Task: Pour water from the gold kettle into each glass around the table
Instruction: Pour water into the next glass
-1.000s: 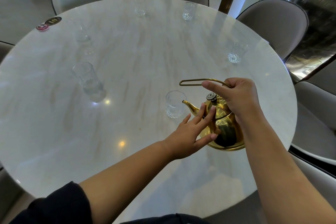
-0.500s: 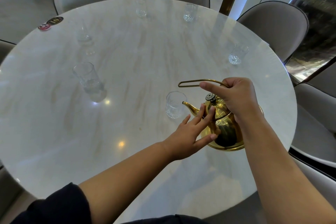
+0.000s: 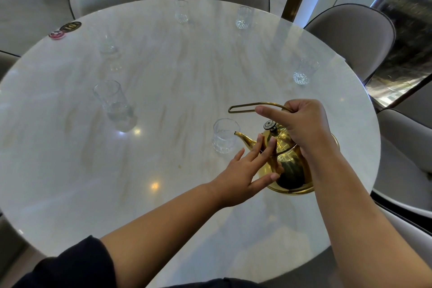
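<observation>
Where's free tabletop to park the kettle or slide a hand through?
Widest bare patch: table middle, between left glass and right glass. Also bare: near-left marble beside the left forearm. Crowded near right: nearest glass at the spout of the gold kettle, left hand and right hand on it.

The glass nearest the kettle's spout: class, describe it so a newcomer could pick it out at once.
Start at the round marble table, then find the gold kettle near its right side. The glass stands just left of the kettle, with the spout tip at its rim; the other glasses stand alone, well away from the kettle.
</observation>
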The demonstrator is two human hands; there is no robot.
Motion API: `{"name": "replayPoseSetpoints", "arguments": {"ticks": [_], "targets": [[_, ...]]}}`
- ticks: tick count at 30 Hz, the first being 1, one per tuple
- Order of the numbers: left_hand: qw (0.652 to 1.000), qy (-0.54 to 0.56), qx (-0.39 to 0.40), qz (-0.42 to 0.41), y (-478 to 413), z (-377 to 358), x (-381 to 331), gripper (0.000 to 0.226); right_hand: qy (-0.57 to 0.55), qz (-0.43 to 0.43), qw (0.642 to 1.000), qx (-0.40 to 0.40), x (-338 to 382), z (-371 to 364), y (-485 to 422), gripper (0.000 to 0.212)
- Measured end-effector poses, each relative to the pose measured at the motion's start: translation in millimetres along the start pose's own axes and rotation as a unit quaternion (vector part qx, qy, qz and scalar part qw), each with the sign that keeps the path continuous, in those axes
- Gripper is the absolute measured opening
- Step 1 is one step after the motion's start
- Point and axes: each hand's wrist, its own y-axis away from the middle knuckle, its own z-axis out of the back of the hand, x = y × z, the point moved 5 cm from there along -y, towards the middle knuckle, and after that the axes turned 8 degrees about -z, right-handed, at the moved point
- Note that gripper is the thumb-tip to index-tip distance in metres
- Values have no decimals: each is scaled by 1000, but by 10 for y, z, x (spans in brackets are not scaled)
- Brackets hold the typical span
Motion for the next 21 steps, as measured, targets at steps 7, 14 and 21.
{"name": "replayPoseSetpoints", "arguments": {"ticks": [7,14,21], "targets": [[1000,0,-2,1,-7,6,5,64,1,0,1000,1,5,-2,-16,57],[1000,1,-6,-1,-11,14,10,64,4,5,1000,1,35,-3,-16,57],[1000,1,-9,-3,-13,16,9,64,8,4,1000,-1,46,4,-10,56]]}}
